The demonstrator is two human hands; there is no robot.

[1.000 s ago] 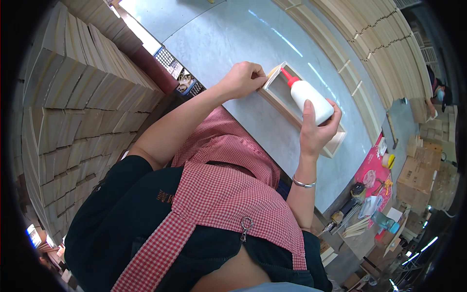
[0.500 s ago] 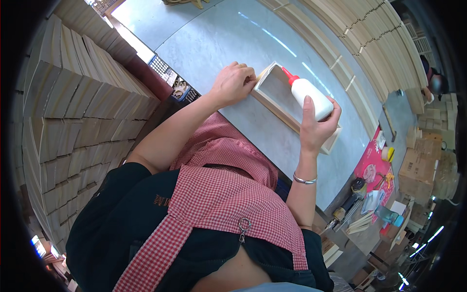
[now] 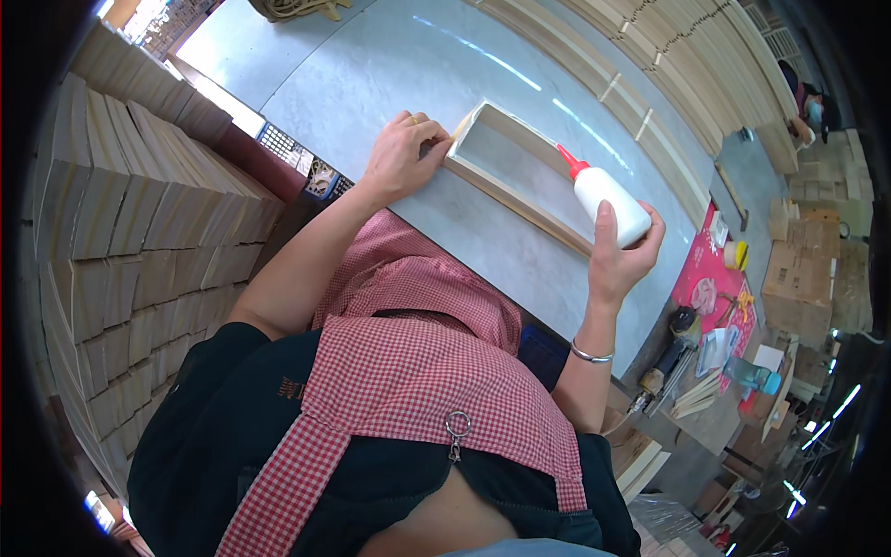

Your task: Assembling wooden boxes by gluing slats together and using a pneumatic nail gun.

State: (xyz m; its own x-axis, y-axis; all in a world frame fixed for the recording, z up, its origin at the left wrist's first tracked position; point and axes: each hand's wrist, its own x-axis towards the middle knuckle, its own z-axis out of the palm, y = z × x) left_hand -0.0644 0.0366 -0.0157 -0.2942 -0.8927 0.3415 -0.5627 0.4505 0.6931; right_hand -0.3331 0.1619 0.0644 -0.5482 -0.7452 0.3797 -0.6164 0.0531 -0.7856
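Note:
A rectangular, open wooden frame (image 3: 520, 206) rests at a slant on the pale grey tabletop (image 3: 362, 102). My left hand (image 3: 406, 156) is closed at its left end, thumb and fingers gripping the corner. In my right hand (image 3: 624, 255) is a white glue bottle (image 3: 611, 204) with a red nozzle (image 3: 571, 161), held tilted over the frame's right part. The nozzle tip points away to the far left, by the frame's far rail; whether it touches the rail I cannot tell. Bottle and hand hide the frame's right end.
Stacked wooden pieces (image 3: 139, 176) rise close on the left. Long wooden strips (image 3: 687, 84) line the table's far side. To the right lie a hammer (image 3: 733, 197), yellow tape roll (image 3: 735, 254), power tool (image 3: 654, 382) and clear bottle (image 3: 750, 376). Another person (image 3: 812, 107) is at the far right.
My right hand has moved the glue bottle to the right along the frame, its nozzle now by the far rail. The whole view has shifted slightly; my left hand keeps its grip on the corner.

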